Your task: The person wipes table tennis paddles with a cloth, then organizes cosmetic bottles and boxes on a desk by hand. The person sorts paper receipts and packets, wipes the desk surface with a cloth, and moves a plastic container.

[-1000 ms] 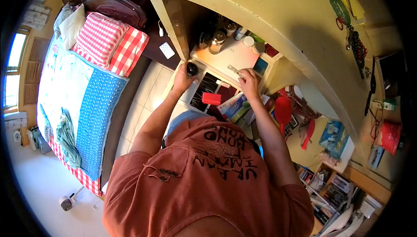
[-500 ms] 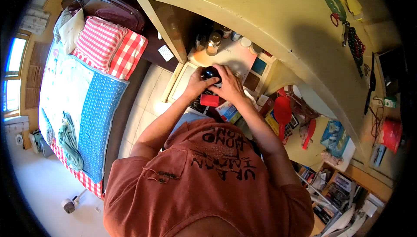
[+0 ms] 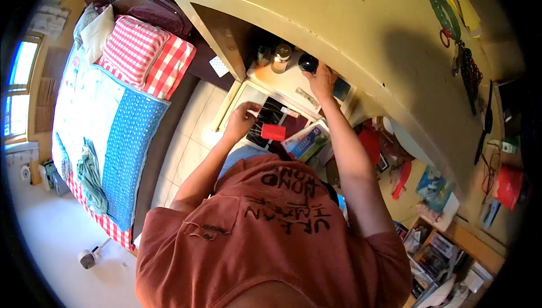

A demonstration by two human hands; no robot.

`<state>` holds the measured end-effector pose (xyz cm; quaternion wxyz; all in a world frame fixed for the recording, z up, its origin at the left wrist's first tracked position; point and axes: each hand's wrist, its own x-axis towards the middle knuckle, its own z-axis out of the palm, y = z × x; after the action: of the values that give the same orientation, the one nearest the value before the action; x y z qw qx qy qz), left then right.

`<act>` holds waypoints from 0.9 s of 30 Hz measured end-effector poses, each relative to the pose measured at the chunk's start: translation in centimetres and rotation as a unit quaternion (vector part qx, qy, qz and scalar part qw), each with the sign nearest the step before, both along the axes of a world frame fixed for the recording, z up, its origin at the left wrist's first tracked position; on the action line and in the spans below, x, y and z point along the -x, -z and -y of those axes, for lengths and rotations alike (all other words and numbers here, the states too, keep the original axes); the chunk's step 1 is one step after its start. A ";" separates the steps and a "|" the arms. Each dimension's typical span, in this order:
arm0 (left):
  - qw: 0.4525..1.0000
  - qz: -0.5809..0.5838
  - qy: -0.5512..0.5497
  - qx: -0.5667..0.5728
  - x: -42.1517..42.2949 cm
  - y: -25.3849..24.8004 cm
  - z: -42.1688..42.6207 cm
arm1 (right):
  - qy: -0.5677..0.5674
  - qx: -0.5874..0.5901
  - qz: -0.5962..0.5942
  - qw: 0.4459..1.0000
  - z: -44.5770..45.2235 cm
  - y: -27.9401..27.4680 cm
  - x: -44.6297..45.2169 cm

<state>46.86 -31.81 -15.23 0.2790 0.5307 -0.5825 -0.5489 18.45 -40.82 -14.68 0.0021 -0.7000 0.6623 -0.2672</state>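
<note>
My right hand [image 3: 322,83] reaches onto the cabinet shelf [image 3: 287,85] and has its fingers around a round, black-topped jar [image 3: 307,63]. The jar stands beside a glass jar with a dark lid [image 3: 281,58]; its lower part is hidden. Lower left, my left hand [image 3: 241,121] hovers over the edge of a pulled-out drawer [image 3: 230,120], fingers loosely bent and nothing visible in them. Inside the drawer are a red box [image 3: 273,132] and dark items partly covered by glare. A small clear tube-like item [image 3: 307,96] lies at the front of the shelf.
A blue-green box [image 3: 307,141] leans by the drawer's right side. The yellow cabinet panel [image 3: 339,14] arches over the shelf. A bed [image 3: 127,155] stands left across tiled floor. Bead strings [image 3: 466,65] hang at right, above a crate of small goods [image 3: 435,257].
My right hand has carried the black-topped jar from above the drawer back to the shelf. My left hand has let go of it and drawn down and left.
</note>
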 end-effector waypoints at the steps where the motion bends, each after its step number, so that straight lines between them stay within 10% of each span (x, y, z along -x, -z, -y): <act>1: 0.999 -0.003 0.005 0.041 0.1 0.3 -0.8 | -0.031 0.102 -0.084 0.991 0.4 2.1 0.2; 6: 0.998 -0.004 0.060 -0.006 0.4 -1.6 -3.4 | -0.115 0.246 -0.018 0.962 2.9 5.2 -0.5; 8: 0.996 0.019 0.087 0.013 0.8 -2.4 -3.7 | 0.028 -0.098 0.188 0.977 3.5 4.5 -0.7; 16: 0.983 0.071 0.105 0.134 2.2 -0.7 -3.9 | 0.049 -0.077 0.109 0.990 -1.3 -1.0 -1.4; 20: 0.982 0.100 0.087 0.137 2.8 -1.1 -3.5 | -0.165 -0.188 0.364 0.897 -6.4 0.3 -0.7; 24: 0.984 0.011 0.059 0.168 3.7 -4.3 -2.1 | -0.239 -0.431 0.358 0.793 -11.1 -7.5 -2.1; 27: 0.980 -0.005 0.069 0.189 5.1 -4.8 -0.8 | -0.204 -0.191 0.298 0.913 -12.5 -4.8 -2.8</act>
<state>41.73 -31.01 -10.44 0.3386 0.4242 -0.7091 -0.4500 21.25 -28.29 -9.84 0.3879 -0.6936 0.5124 -0.3255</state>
